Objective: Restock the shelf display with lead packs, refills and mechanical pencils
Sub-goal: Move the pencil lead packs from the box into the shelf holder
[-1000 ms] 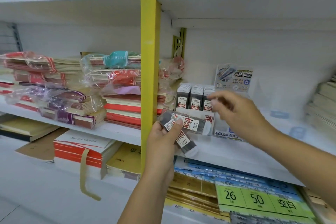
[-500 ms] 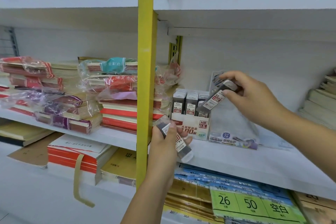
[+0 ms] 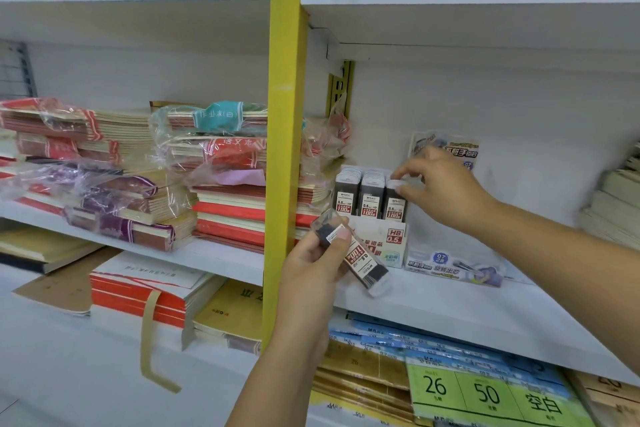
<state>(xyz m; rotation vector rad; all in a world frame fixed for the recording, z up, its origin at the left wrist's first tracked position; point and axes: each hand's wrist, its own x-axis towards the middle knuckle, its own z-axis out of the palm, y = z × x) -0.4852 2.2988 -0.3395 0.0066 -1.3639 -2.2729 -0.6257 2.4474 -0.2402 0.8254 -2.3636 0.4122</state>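
A lead pack (image 3: 394,203) stands in the rightmost row of the display box (image 3: 389,240), and the grip of the right hand (image 3: 445,192) pinches its white cap. All three rows look well stocked. Just in front of the box, the grip of the left hand (image 3: 311,272) is clamped round a spare lead pack (image 3: 362,262), which I judge goes in next.

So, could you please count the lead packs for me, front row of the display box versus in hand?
Front-row lead packs in the display box: 3, the right hand pinching the rightmost.
Loose lead pack in the left hand: 1
Total: 4
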